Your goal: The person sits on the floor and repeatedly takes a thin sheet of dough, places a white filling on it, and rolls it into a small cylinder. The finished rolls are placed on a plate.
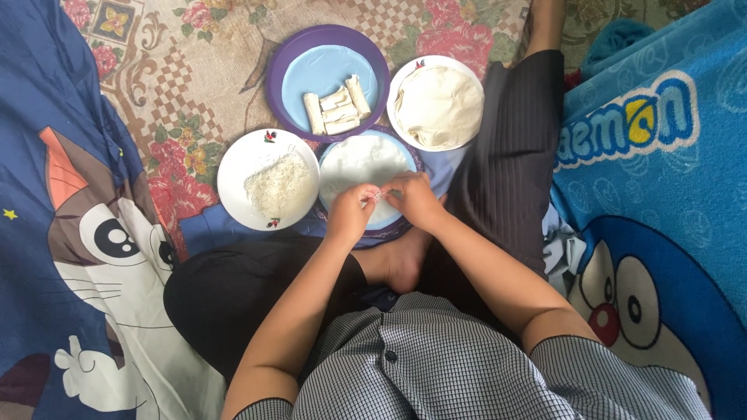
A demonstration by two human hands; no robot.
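On the floor mat, seen from above, the left hand (348, 211) and right hand (418, 199) pinch filling together over a flat wrapper (359, 160) on the nearest plate (405, 225), each grip narrow. Rolling seems next. Neighbouring plates touch; little room remains.

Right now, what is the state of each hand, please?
Left hand: fingers pinched on a bit of white filling over the wrapper.
Right hand: pinched on the same filling.
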